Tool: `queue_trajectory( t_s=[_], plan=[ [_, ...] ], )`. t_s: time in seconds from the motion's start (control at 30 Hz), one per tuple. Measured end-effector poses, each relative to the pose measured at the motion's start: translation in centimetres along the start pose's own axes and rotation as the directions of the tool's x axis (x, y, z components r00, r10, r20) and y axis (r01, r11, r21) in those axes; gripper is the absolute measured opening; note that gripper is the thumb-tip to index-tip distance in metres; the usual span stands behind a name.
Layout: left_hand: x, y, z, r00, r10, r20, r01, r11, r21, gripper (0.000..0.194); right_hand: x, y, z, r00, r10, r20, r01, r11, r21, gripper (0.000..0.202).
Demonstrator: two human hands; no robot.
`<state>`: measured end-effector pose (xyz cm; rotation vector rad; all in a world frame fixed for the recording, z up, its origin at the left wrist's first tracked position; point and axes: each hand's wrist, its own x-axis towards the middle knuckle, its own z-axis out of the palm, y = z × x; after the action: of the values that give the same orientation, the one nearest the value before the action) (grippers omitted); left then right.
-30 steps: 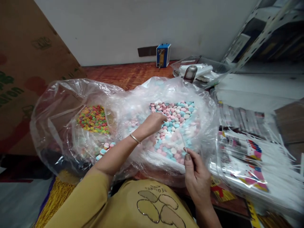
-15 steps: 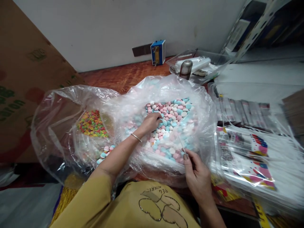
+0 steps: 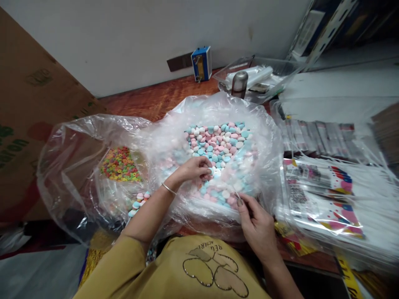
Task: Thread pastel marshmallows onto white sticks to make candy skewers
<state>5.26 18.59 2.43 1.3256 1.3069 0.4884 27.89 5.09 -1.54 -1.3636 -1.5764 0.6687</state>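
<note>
A large clear plastic bag [image 3: 268,137] lies open on the table, full of pink, blue and white candies [image 3: 221,141]. My left hand [image 3: 196,169], with a bracelet at the wrist, is over the lower left part of these candies, fingers curled together; what they hold, if anything, is too small to make out. At the bag's lower right, my right hand [image 3: 254,216] pinches a thin white stick that points up and left over the candies. To the left, another clear bag holds small colourful rings [image 3: 121,165], and striped candies [image 3: 139,203] lie near my left forearm.
Printed clear packets [image 3: 324,178] are stacked on the right. Behind are a blue box [image 3: 201,63], a dark bottle [image 3: 240,84] and a clear tray [image 3: 280,68] with plastic rolls. A large cardboard box [image 3: 37,104] stands at the left; a metal rack [image 3: 327,35] is at the upper right.
My left hand has moved down, nearer my right hand, uncovering more candies above it. My right hand still pinches the stick, slightly further left in view. The camera view has shifted a little.
</note>
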Motion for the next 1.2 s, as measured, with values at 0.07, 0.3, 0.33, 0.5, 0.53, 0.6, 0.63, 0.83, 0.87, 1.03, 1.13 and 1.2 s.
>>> queue_trajectory(
  t_s=[0.07, 0.3, 0.33, 0.5, 0.53, 0.6, 0.63, 0.83, 0.87, 1.03, 1.13, 1.2],
  plan=[
    [-0.2, -0.2, 0.3, 0.999, -0.017, 0.043, 0.015, 0.998, 0.063, 0.011, 0.0, 0.1, 0.1, 1.000, 0.003, 0.006, -0.003, 1.000, 0.009, 0.025],
    [-0.3, -1.4, 1.0, 0.966, 0.118, -0.230, -0.036, 0.941, 0.336, 0.009, -0.1, 0.4, 0.4, 0.999, 0.021, 0.032, -0.023, 0.998, 0.062, 0.022],
    [-0.3, -1.6, 1.1, 0.963, 0.112, -0.244, -0.029, 0.947, 0.320, 0.009, -0.1, 0.4, 0.4, 0.999, 0.023, 0.034, -0.025, 0.998, 0.064, 0.022],
    [-0.2, -1.9, 1.1, 0.994, -0.016, -0.107, 0.033, 0.987, 0.157, 0.010, -0.1, 0.6, 0.6, 0.999, 0.017, 0.030, -0.019, 0.998, 0.065, 0.022],
    [-0.2, -2.0, 1.1, 0.997, -0.032, -0.070, 0.042, 0.988, 0.147, 0.008, -0.1, 0.6, 0.6, 0.999, 0.015, 0.031, -0.017, 0.998, 0.065, 0.022],
    [-0.2, -2.0, 1.2, 0.999, -0.015, -0.052, 0.025, 0.981, 0.190, 0.006, 0.0, 0.6, 0.7, 0.999, 0.011, 0.031, -0.013, 0.998, 0.064, 0.022],
    [-0.2, -2.1, 1.2, 0.997, 0.022, -0.078, -0.003, 0.970, 0.245, 0.006, 0.0, 0.6, 0.7, 0.999, 0.010, 0.032, -0.012, 0.998, 0.064, 0.021],
    [-0.5, -1.6, 2.1, 0.942, 0.242, -0.234, -0.021, 0.736, 0.677, 0.011, 0.1, 0.7, 0.8, 1.000, -0.004, 0.025, 0.003, 0.999, 0.053, 0.020],
    [-0.5, -1.5, 2.3, 0.944, 0.237, -0.228, -0.004, 0.701, 0.713, 0.010, 0.1, 0.7, 0.8, 1.000, -0.005, 0.024, 0.004, 0.999, 0.051, 0.020],
    [-1.0, -2.1, 2.7, 0.935, 0.300, -0.187, -0.075, 0.686, 0.723, 0.004, 0.2, 0.5, 0.7, 1.000, -0.019, 0.014, 0.018, 0.999, 0.040, 0.019],
    [-1.4, -2.6, 2.8, 0.897, 0.356, -0.261, -0.185, 0.841, 0.508, 0.012, 0.3, 0.1, 0.5, 1.000, -0.015, 0.003, 0.015, 1.000, -0.012, 0.024],
    [-2.0, -2.6, 2.9, 0.903, 0.273, -0.331, -0.230, 0.960, 0.163, 0.019, 0.3, -0.3, 0.5, 1.000, -0.005, 0.009, 0.005, 0.999, -0.041, 0.032]
  ],
)
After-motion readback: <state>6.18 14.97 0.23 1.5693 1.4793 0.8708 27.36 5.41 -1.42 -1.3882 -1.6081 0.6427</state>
